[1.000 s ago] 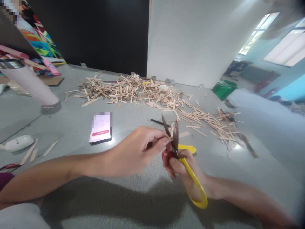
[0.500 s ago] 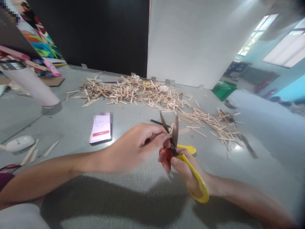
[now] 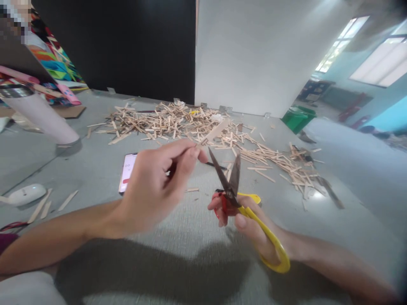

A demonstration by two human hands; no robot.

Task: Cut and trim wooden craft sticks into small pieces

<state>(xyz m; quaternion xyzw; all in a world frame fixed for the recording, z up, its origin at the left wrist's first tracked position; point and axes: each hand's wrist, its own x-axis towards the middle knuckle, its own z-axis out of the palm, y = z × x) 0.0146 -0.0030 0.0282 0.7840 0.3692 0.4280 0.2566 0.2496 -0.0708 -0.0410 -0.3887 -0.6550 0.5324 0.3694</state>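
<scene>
My left hand [image 3: 159,186] pinches a flat wooden craft stick [image 3: 216,132] between thumb and fingertips. The stick points up and to the right, with small dark marks near the fingers. In my right hand [image 3: 254,233] is a pair of scissors [image 3: 234,180] with a yellow handle, my thumb through its loop. The blades stand apart and point away from me, touching nothing I can see. Something red shows around the fingers under the blades; its full shape is hidden. A yellow piece [image 3: 252,198] sticks out behind that hand, partly covered.
A wide heap of wooden sticks [image 3: 165,123] lies along the back panels. Behind my left hand is a phone [image 3: 127,167], partly covered. A dark pen-like rod [image 3: 218,165] lies beyond the scissors. At left are a mouse [image 3: 28,194] and a pale tumbler [image 3: 47,116].
My left hand has moved left and up, away from the scissors, with the stick now plainly showing in it. The phone has become partly covered. My right hand has hardly moved.
</scene>
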